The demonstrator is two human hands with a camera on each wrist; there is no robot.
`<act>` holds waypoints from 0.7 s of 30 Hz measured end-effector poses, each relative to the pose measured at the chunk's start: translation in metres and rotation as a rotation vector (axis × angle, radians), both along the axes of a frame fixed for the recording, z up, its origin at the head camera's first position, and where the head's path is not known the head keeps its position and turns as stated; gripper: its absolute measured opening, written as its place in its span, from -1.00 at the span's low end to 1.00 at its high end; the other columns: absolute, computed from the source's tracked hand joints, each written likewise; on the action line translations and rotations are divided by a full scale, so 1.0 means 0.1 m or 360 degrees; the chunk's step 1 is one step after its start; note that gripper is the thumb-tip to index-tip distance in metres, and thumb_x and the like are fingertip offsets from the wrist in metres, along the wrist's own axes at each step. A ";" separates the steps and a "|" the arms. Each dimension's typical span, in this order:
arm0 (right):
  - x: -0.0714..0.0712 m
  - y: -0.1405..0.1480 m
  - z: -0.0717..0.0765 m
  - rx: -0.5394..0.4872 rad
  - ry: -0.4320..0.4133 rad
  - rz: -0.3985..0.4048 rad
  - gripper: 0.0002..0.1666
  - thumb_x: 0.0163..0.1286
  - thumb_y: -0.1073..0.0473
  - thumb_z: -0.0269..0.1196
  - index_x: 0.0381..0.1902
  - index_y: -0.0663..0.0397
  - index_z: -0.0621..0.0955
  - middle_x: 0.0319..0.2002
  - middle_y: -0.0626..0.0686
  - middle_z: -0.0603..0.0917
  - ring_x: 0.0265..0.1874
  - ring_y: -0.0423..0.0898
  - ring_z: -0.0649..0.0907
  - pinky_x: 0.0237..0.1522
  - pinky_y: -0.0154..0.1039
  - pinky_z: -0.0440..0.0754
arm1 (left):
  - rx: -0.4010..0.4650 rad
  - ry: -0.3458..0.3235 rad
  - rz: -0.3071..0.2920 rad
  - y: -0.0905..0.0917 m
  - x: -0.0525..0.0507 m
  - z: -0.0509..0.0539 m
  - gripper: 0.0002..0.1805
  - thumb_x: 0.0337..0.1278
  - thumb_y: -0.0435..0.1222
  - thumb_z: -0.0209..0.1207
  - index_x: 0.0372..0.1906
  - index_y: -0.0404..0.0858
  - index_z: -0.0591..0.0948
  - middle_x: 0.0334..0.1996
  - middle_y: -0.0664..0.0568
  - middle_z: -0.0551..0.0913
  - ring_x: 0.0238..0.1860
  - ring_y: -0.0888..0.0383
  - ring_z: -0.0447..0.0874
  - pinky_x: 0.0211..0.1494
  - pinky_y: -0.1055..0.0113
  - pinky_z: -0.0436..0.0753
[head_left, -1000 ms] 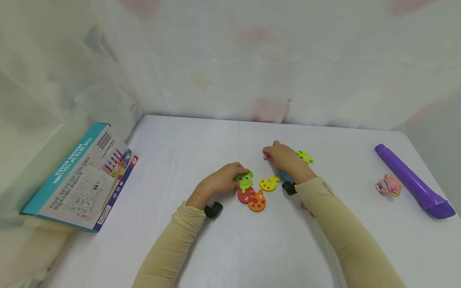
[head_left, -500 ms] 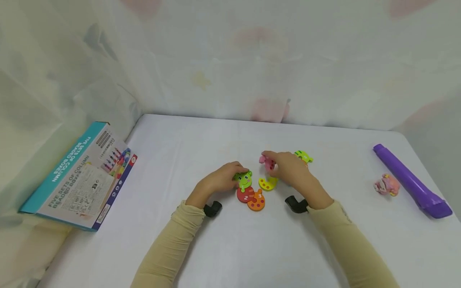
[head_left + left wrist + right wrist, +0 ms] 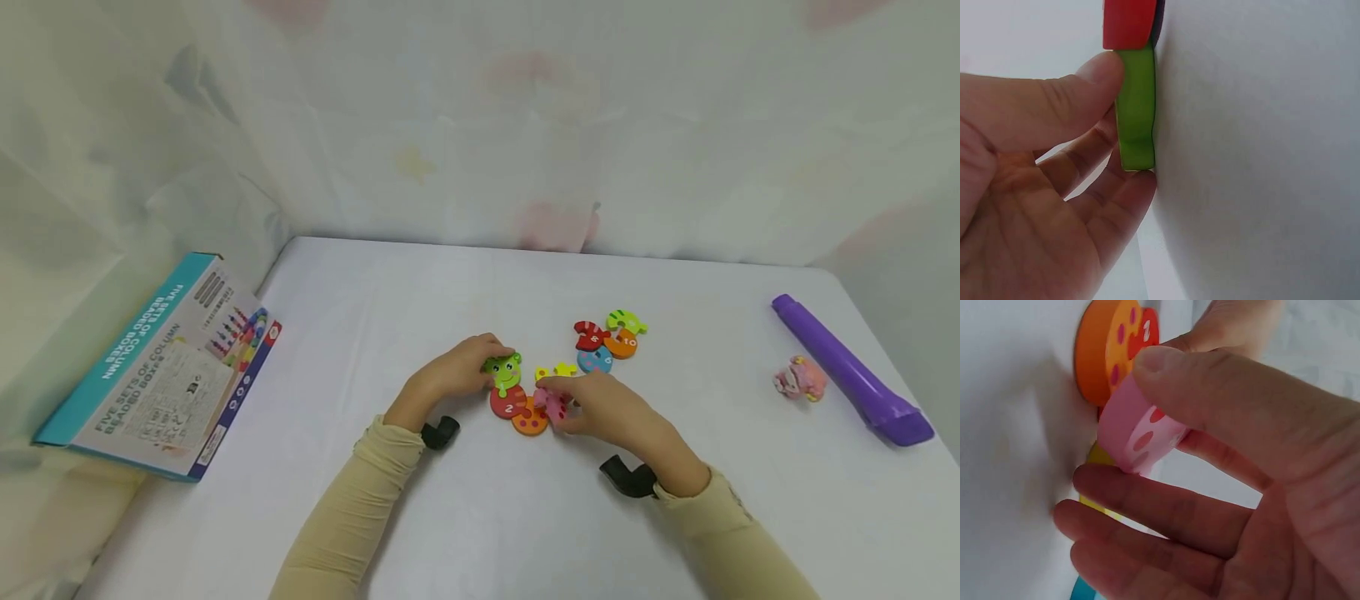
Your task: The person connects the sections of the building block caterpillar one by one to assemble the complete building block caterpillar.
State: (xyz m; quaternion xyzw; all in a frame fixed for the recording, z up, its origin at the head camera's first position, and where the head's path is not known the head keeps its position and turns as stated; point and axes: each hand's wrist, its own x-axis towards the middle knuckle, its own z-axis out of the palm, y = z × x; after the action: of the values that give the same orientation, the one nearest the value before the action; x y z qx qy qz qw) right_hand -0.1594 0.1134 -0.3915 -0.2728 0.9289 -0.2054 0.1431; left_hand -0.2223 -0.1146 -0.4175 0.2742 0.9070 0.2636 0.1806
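Note:
My left hand (image 3: 457, 372) grips the edge of the green frog-faced piece (image 3: 507, 372), thumb and fingers on the green side (image 3: 1137, 112) in the left wrist view. Joined below it lie the red piece marked 2 (image 3: 507, 402) and an orange dotted piece (image 3: 529, 421). Between thumb and fingers, my right hand (image 3: 617, 410) pinches a pink piece with red spots (image 3: 551, 403), beside the orange one. In the right wrist view the pink piece (image 3: 1130, 419) is tilted close to the orange piece (image 3: 1096, 353). A yellow piece (image 3: 564, 369) is partly hidden behind the right hand.
Behind the right hand lie joined red (image 3: 590, 335), blue (image 3: 595, 360), orange (image 3: 622, 344) and green (image 3: 624, 321) pieces. At the right are a crumpled pink object (image 3: 801, 379) and a purple tube (image 3: 847, 367); a box (image 3: 168, 367) stands at the left.
My right hand has carried the pink piece from behind the yellow piece toward me, down to the orange piece, uncovering the back group. My left hand has stayed on the green piece.

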 end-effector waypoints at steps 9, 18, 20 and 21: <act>-0.15 -0.09 -0.02 0.0069 0.0097 -0.0026 -0.51 0.15 0.19 0.30 0.09 0.03 0.55 -0.67 -0.09 0.41 -0.63 -0.18 0.39 -0.57 -0.37 0.33 | 0.0004 0.0004 0.0000 -0.01 0.01 0.01 -0.47 0.04 -0.51 0.16 0.20 -0.27 0.46 0.03 -0.03 0.48 0.05 0.11 0.41 0.16 0.26 0.40; -0.20 -0.19 -0.10 0.0264 0.0217 -0.0026 -0.50 0.16 0.13 0.32 0.10 -0.04 0.55 -0.44 -0.03 0.49 -0.50 -0.14 0.43 -0.48 -0.37 0.43 | 0.0004 -0.0007 0.0002 -0.01 0.00 0.00 -0.47 0.06 -0.49 0.16 0.21 -0.25 0.46 0.03 -0.02 0.48 0.06 0.13 0.41 0.17 0.27 0.39; -0.18 -0.20 -0.10 0.0285 0.0238 -0.0030 -0.50 0.16 0.11 0.31 0.10 -0.06 0.55 -0.43 -0.01 0.50 -0.53 -0.14 0.44 -0.49 -0.37 0.44 | -0.0006 -0.0011 0.0009 -0.01 0.00 0.00 -0.47 0.06 -0.49 0.17 0.21 -0.24 0.46 0.04 -0.02 0.48 0.07 0.13 0.40 0.18 0.27 0.39; -0.16 -0.21 -0.10 0.0299 0.0258 -0.0028 -0.51 0.17 0.10 0.31 0.10 -0.06 0.55 -0.42 0.00 0.50 -0.55 -0.14 0.43 -0.50 -0.37 0.44 | -0.0008 -0.0011 0.0012 -0.01 0.00 0.00 -0.47 0.06 -0.49 0.17 0.21 -0.24 0.46 0.04 -0.02 0.47 0.07 0.13 0.40 0.18 0.27 0.38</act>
State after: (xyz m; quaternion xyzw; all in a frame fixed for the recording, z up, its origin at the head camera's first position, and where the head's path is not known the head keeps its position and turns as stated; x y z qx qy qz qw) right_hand -0.1759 0.0924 -0.4018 -0.2659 0.9549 -0.0959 0.0907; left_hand -0.2222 -0.1158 -0.4174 0.2694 0.9081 0.2628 0.1834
